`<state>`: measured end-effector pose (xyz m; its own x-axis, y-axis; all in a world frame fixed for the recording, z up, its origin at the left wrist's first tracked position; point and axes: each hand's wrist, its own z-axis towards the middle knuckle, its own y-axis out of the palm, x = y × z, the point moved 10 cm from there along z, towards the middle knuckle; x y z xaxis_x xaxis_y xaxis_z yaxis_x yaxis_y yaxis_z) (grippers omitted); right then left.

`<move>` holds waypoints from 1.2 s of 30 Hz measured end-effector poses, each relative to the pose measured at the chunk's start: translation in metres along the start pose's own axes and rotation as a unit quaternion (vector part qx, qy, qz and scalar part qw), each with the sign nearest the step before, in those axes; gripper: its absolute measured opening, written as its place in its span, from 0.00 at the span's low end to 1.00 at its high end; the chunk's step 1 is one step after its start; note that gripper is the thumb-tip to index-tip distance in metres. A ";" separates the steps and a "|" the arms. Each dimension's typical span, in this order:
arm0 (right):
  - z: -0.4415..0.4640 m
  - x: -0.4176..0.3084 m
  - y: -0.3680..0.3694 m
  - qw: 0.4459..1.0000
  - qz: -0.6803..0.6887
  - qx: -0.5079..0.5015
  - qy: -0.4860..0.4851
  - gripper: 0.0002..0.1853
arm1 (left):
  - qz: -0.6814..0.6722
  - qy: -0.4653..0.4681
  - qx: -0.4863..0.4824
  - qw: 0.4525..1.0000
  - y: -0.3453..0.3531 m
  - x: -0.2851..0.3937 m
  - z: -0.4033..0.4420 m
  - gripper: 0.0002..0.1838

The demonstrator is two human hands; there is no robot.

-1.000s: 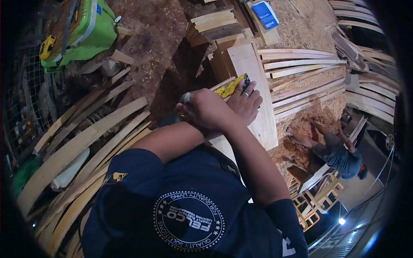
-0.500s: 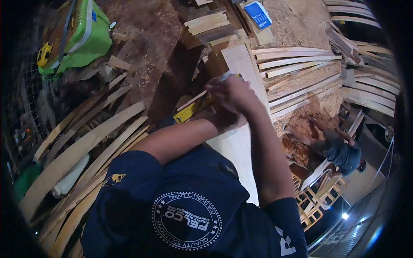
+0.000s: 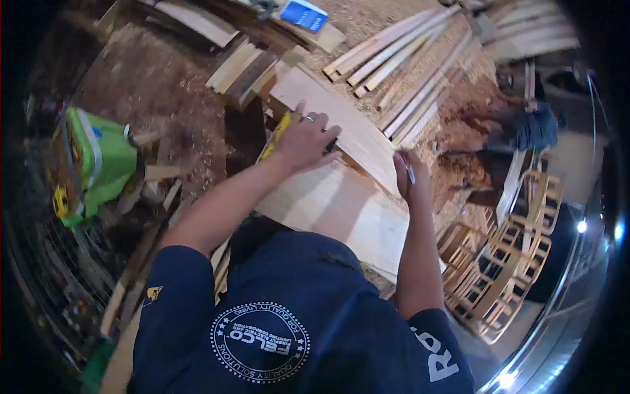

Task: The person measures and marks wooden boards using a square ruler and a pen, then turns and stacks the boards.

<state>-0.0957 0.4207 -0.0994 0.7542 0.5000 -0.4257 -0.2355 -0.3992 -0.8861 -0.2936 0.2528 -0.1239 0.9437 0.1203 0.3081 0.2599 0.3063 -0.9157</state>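
My left hand (image 3: pixel 307 141) is over the near end of a pale wooden board (image 3: pixel 348 125). Its fingers are spread around a yellow-and-black tool (image 3: pixel 278 131). A yellow strip shows left of the hand and a dark part shows between fingers and thumb; the exact kind is unclear. By the board's right edge, my right hand (image 3: pixel 410 174) is closed on a slim pale thing (image 3: pixel 411 175), too small to name. A second wide pale board (image 3: pixel 328 197) lies close to my body, under my forearms.
Long wooden strips (image 3: pixel 400 59) lie on sawdust beyond the boards. Short wood blocks (image 3: pixel 243 72) and a blue-and-white packet (image 3: pixel 304 14) are at the far side. A green container (image 3: pixel 98 157) stands left. At right are another person (image 3: pixel 518 128) and wooden frames (image 3: pixel 505 256).
My hands, together over the board before, are now apart. The right hand has moved right and toward me with the pale thing; the left stays with the yellow tool. The view has turned.
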 end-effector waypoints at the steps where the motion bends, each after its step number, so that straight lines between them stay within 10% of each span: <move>1: -0.025 0.033 -0.011 0.999 0.005 0.033 0.011 0.18 | -0.024 0.003 -0.026 0.999 0.001 -0.005 0.004 0.32; 5: -0.139 0.149 -0.045 0.979 0.020 0.182 0.088 0.18 | -0.032 0.021 -0.099 0.994 -0.019 -0.021 0.019 0.34; 12: -0.309 0.275 -0.047 0.915 -0.092 0.314 0.236 0.21 | -0.116 -0.321 -0.052 0.938 -0.033 -0.159 -0.061 0.20; 14: -0.334 0.295 -0.041 0.910 -0.093 0.327 0.239 0.22 | -0.094 -0.294 -0.081 0.948 -0.019 -0.169 -0.097 0.19; 17: -0.338 0.314 -0.029 0.938 0.073 0.252 0.225 0.24 | -0.319 -0.407 -0.170 0.839 0.018 -0.158 -0.143 0.15; 19: -0.326 0.317 -0.012 0.919 0.230 0.222 0.233 0.25 | -0.312 -0.392 -0.209 0.840 0.019 -0.137 -0.141 0.11; 22: -0.308 0.272 -0.036 0.970 0.070 0.195 0.128 0.24 | -0.274 -0.376 -0.210 0.860 0.009 -0.105 -0.131 0.09; 33: -0.383 0.431 -0.096 0.898 0.165 0.299 0.278 0.29 | -0.262 -0.260 -0.158 0.916 -0.040 0.095 -0.046 0.16; 36: -0.410 0.473 -0.115 0.861 0.302 0.312 0.265 0.26 | -0.217 -0.101 -0.036 0.970 -0.063 0.158 -0.019 0.24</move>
<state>0.5394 0.3877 -0.1231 0.5134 -0.1406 -0.8466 -0.8418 0.1093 -0.5287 -0.1567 0.2343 -0.0221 0.6848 0.1803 0.7061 0.6443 0.3029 -0.7022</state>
